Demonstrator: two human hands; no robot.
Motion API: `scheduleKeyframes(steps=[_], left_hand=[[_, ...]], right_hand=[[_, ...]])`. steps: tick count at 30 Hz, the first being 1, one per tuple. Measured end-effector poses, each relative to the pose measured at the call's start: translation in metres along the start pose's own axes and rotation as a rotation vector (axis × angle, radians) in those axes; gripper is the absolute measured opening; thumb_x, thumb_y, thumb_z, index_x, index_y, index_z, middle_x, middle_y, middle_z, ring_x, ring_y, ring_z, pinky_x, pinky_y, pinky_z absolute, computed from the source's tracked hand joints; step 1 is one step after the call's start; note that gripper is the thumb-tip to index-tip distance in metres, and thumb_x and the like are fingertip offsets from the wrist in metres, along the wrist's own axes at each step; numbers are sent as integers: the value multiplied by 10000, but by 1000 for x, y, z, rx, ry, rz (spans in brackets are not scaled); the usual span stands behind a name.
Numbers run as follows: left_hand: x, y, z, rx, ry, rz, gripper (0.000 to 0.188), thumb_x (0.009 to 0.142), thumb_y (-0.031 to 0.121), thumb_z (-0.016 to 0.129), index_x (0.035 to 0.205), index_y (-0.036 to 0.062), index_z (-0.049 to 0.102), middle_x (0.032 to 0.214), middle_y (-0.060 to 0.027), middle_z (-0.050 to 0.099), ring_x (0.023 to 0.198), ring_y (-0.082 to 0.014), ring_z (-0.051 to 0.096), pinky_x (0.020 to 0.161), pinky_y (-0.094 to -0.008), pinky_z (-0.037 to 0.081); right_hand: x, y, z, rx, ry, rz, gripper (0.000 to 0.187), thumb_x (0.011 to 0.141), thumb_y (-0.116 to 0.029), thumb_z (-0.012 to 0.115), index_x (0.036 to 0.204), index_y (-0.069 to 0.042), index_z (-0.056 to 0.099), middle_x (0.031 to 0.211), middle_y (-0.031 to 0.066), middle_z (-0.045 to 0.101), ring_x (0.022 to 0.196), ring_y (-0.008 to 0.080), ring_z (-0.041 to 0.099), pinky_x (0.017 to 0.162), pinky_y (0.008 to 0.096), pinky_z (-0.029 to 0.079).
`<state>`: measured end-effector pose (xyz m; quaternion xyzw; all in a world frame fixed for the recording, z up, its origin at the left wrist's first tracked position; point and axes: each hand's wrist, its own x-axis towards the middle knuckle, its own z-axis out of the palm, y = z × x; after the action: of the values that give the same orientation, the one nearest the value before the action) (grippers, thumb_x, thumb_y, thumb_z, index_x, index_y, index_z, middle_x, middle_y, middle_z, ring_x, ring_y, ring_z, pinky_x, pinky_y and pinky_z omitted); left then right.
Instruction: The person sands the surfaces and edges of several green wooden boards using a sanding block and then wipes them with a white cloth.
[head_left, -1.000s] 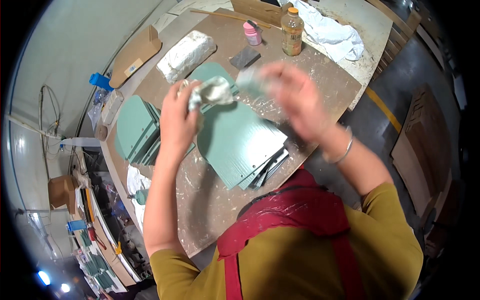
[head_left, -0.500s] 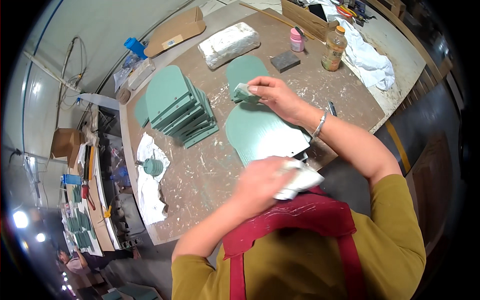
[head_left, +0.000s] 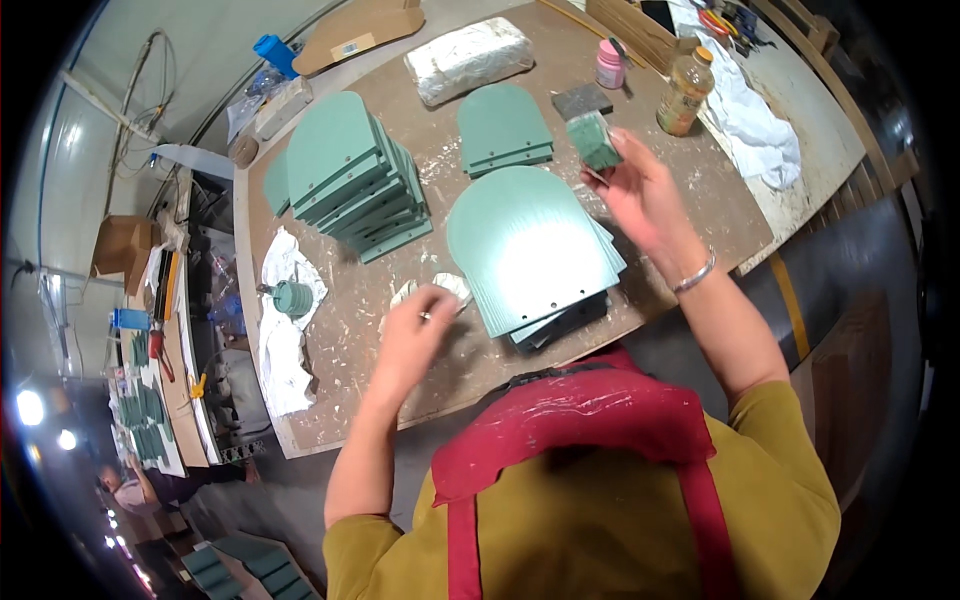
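Overhead view of a workbench (head_left: 700,215). The right hand (head_left: 645,195) pinches a green sanding block (head_left: 594,140) at 1 o'clock. The left hand (head_left: 415,340), near 8 o'clock of the centre stack, closes its fingers on a crumpled white rag (head_left: 435,290). Between the hands lies a stack of arched green panels (head_left: 530,250); a taller stack (head_left: 355,180) sits at 10 o'clock, well apart.

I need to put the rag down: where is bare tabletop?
Bare brown tabletop lies below the left hand, beside the white cloth; also right of the pale green arched panels. Crowded around the tall green stack.
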<state>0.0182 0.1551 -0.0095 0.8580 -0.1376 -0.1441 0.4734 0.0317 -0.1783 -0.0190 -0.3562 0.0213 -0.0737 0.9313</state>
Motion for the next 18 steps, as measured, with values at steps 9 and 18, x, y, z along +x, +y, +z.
scheduleKeyframes(steps=[9, 18], left_hand=[[-3, 66, -13, -495, 6, -228, 229, 947, 262, 668, 840, 84, 572, 777, 32, 568, 673, -49, 463, 585, -237, 380], [13, 181, -19, 798, -22, 594, 145, 833, 71, 665, 912, 31, 551, 993, -115, 648, 728, -206, 645, 573, -354, 511]], right_hand=[[-16, -8, 3, -22, 11, 6, 242, 1008, -231, 568, 1158, -43, 594, 1117, 59, 637, 1035, 165, 579, 960, 378, 456], [-5, -30, 28, 299, -141, 24, 239, 998, -196, 589, 1197, -64, 601, 1205, 97, 636, 1121, 219, 580, 1053, 526, 446]])
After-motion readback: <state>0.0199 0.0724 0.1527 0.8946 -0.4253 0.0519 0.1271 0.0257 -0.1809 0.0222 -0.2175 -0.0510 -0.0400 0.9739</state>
